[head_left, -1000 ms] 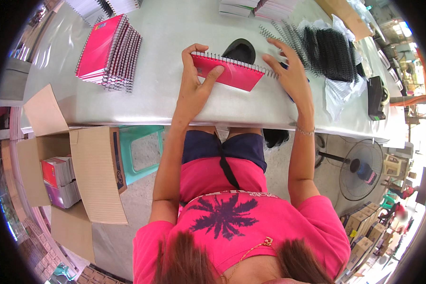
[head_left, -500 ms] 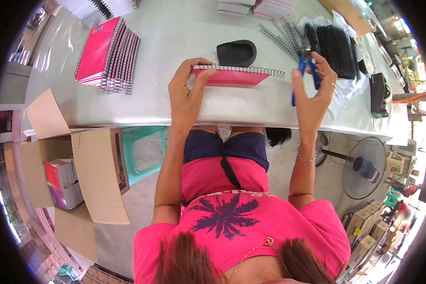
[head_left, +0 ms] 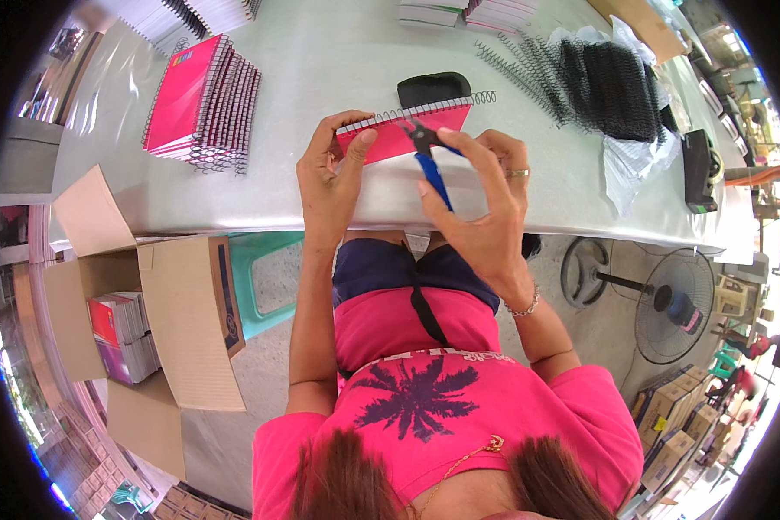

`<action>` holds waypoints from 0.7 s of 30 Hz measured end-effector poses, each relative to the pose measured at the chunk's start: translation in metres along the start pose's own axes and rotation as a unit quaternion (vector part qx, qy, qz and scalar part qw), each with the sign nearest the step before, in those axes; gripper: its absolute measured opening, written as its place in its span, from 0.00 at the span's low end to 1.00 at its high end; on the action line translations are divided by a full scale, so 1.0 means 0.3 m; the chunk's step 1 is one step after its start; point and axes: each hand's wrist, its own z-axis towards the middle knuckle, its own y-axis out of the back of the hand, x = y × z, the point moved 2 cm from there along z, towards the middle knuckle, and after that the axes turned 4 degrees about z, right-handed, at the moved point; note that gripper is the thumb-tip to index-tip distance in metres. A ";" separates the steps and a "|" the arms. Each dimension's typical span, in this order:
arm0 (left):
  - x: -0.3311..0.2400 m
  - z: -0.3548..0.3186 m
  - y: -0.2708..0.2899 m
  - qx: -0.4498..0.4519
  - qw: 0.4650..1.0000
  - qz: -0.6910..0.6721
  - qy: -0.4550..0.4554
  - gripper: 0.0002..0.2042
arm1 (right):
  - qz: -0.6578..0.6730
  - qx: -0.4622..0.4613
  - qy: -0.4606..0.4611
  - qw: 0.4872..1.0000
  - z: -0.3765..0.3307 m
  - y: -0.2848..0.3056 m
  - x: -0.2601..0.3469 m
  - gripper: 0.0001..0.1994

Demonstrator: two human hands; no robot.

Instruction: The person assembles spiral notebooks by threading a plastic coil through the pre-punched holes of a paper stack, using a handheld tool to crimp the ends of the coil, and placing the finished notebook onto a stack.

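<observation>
Hands at the near edge of the surface [head_left: 494, 199]: left hand [head_left: 331, 178] grips a pink spiral notebook [head_left: 405, 137], right hand [head_left: 481, 204] closes blue-handled cutters [head_left: 426, 154] on its wire binding, likely trimming the coil end next.

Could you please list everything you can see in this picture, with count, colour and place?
notebook: one, pink, spiral-bound, at the table's near edge.
pliers: one pair, blue handles, at the notebook's wire.
notebook stack: one, pink, far left on the table.
black pad: one, behind the notebook.
loose wire spirals: a heap, black, far right.
cardboard box: one, brown, open, on the floor at left, books inside.
stool: one, teal, under the table.
fan: one, on the floor at right.
left hand: holds the notebook.
right hand: grip on the pliers.
</observation>
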 end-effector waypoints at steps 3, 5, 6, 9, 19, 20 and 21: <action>0.002 -0.010 0.008 -0.003 1.000 -0.001 0.010 0.13 | 0.029 0.030 -0.009 0.999 -0.016 -0.025 0.026 0.26; -0.002 -0.015 0.010 -0.003 1.000 0.006 0.017 0.13 | 0.046 0.039 -0.014 0.998 -0.017 -0.035 0.035 0.26; -0.004 -0.017 0.013 -0.003 1.000 0.015 0.020 0.12 | 0.041 0.032 -0.005 0.999 -0.019 -0.041 0.031 0.26; -0.009 -0.023 0.016 0.003 1.000 0.008 0.015 0.10 | 0.066 0.041 -0.019 0.997 -0.012 -0.051 0.032 0.27; -0.019 -0.042 0.023 0.005 0.999 -0.025 0.031 0.11 | 0.068 0.062 -0.001 0.996 -0.033 -0.106 0.045 0.26; -0.019 -0.044 0.023 0.007 0.999 -0.025 0.033 0.11 | 0.070 0.058 -0.002 0.996 -0.033 -0.109 0.044 0.26; -0.018 -0.046 0.025 0.007 0.999 -0.025 0.034 0.11 | 0.072 0.054 -0.002 0.996 -0.032 -0.112 0.044 0.26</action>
